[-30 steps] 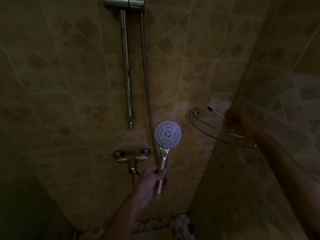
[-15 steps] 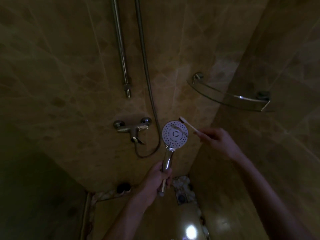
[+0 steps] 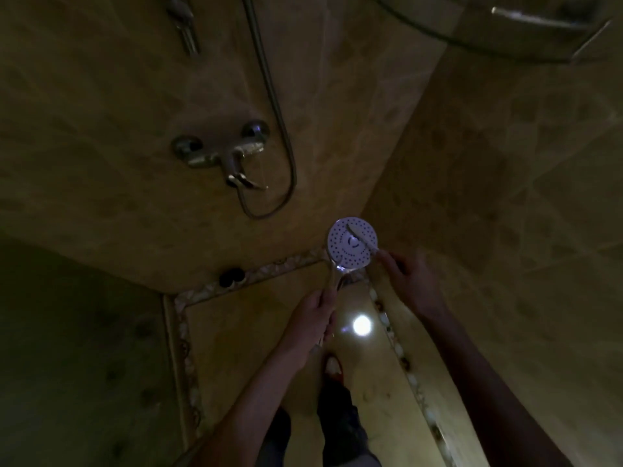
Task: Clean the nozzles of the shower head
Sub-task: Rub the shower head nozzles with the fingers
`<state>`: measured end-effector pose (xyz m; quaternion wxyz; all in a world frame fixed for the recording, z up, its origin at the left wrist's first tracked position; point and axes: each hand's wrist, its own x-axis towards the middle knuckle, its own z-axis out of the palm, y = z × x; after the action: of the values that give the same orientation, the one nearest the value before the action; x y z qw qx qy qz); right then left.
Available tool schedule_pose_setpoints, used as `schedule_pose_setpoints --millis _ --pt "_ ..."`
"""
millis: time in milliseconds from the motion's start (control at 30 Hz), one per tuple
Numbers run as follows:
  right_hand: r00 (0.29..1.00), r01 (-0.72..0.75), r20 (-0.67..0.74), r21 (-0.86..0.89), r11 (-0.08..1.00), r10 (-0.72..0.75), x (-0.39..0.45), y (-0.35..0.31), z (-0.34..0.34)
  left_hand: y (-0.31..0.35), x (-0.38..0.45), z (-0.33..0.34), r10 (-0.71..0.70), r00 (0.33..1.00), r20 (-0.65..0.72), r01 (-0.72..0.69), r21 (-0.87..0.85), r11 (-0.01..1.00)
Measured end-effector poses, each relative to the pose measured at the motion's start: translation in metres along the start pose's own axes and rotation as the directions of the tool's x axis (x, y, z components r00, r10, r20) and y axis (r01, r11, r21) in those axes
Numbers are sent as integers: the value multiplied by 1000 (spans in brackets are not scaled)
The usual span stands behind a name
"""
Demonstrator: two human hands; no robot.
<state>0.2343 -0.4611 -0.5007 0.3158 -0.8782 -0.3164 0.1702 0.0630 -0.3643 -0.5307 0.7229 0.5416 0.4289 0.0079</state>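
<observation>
Gleaming tiled floor [image 3: 269,332], dim walls [image 3: 101,129].

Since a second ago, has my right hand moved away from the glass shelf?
Yes. The right hand left the glass shelf on the wall and now holds a toothbrush on the shower head, well below the shelf.

Wall mixer tap [image 3: 222,156], hose [image 3: 269,96], perhaps a corner shelf [image 3: 526,35]

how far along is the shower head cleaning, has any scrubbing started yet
Done: the shower head is off the wall, its handle gripped by the left hand, nozzle face up. In hand: the right hand holds a toothbrush laid across the face. Left: scrubbing the nozzles; the dim picture does not show whether any are clean.
</observation>
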Motion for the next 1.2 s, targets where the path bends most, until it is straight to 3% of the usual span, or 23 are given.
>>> schedule_pose_setpoints --millis 133,233,367,567,733,800,933,1100,1200 --pt "996 85 16 -238 968 -84 -24 9 32 -15 2 -2 -45 999 1 45 -5 999" --pt "998 60 4 -328 943 -62 -19 14 32 -21 3 -7 -54 999 -2 54 12 998" --pt "996 -44 -89 -349 936 14 6 17 20 -18 4 -13 -56 998 -6 56 33 998" --pt "990 142 63 -408 902 -128 -17 6 38 -14 4 -23 -60 998 -30 61 22 998" --pt "997 26 -56 -433 901 -56 7 6 19 -13 -5 -24 -22 1000 -17 23 14 1000" --pt "993 60 -66 -422 904 -96 6 0 19 -10 -7 -21 -4 1000 -17 4 6 1000" --pt "978 206 59 -449 870 -201 -9 -3 34 -10 -9 -21 15 999 -47 -14 26 1000" --pt "996 50 -43 -402 914 -73 5 1 5 -11 -12 -21 32 999 -27 -31 57 998" --pt "986 127 -11 -583 802 -164 -6 -5 16 -12 -12 -19 35 999 -18 -34 73 997"
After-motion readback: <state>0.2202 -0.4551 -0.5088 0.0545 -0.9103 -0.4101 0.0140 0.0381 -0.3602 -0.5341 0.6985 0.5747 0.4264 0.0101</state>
